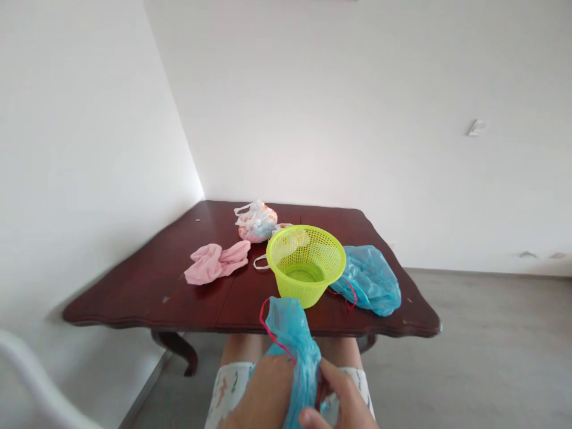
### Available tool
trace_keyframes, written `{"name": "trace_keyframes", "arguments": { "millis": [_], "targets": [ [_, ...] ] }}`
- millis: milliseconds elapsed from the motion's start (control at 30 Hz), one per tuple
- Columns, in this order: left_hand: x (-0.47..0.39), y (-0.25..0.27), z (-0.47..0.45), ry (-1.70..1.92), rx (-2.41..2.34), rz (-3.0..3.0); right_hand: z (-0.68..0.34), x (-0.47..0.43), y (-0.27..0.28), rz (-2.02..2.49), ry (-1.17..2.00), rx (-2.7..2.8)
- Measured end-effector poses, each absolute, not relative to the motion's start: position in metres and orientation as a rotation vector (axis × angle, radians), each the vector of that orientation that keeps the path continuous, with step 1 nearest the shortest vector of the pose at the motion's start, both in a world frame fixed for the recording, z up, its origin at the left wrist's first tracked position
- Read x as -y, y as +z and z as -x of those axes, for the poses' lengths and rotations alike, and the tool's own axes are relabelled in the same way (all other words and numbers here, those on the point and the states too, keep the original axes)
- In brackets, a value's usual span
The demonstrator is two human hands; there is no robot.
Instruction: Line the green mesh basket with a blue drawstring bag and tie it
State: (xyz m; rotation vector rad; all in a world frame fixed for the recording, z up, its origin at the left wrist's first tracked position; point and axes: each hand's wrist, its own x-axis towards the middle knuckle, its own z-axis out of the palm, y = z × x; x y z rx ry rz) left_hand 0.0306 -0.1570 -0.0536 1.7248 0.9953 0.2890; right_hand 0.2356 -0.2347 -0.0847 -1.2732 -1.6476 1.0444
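Fingers: those of the left hand [277,381] are hidden behind the blue bag [292,333], so their grip cannot be told. On the right hand [344,396], thumb and forefinger lie along the bag's right side, a little apart at the tips; whether they pinch the film cannot be confirmed.

The bag is held over the lap [230,381], before the near edge of the table [152,292]. It is drawn into a long, narrow bundle, probably to keep slack film under control. A red drawstring [269,329] hangs along its left side.

Just beyond, a yellow-green basket [299,292] stands upright near the table's front edge; its flat base would keep it steady, and its placing puts it within easy reach of both hands. A second blue bag [373,283] lies slumped to its right, red cord [356,295] trailing, apparently too limp to stand.

Left of the basket, a pink cloth [214,262] lies loosely crumpled. Farther back, a white plastic bag [257,223] with orange print sits bulging, presumably propped by its contents. Another bag is partly screened by the basket.
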Motion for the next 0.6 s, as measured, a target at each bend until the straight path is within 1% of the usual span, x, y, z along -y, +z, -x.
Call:
{"name": "trace_keyframes", "arguments": {
  "millis": [67, 133, 200, 267, 367, 467, 533, 600],
  "targets": [
    [0.157, -0.041, -0.025, 0.26, -1.056, -2.008, -0.223, 0.229, -0.07, 1.426, 1.024, 1.641],
    [0.156, -0.027, -0.012, 0.262, -1.12, -2.233, -0.221, 0.224, -0.061, 1.468, 1.044, 1.63],
    [0.152, -0.015, 0.004, 0.357, -1.175, -2.214, -0.235, 0.22, -0.057, 1.429, 1.045, 1.572],
    [0.145, -0.005, 0.022, 0.552, -1.234, -2.032, -0.264, 0.217, -0.056, 1.437, 0.958, 1.461],
    [0.137, 0.002, 0.046, 0.848, -1.309, -1.693, -0.316, 0.213, -0.051, 1.547, 0.679, 1.355],
    [0.141, 0.001, 0.057, 1.047, -1.363, -1.436, -0.343, 0.214, -0.037, 1.567, 0.39, 1.475],
    [0.149, 0.0, 0.056, 1.115, -1.365, -1.422, -0.335, 0.216, -0.023, 1.436, 0.161, 1.503],
    [0.158, 0.003, 0.048, 1.132, -1.331, -1.535, -0.308, 0.216, -0.007, 1.178, -0.024, 1.556]
  ]
}}
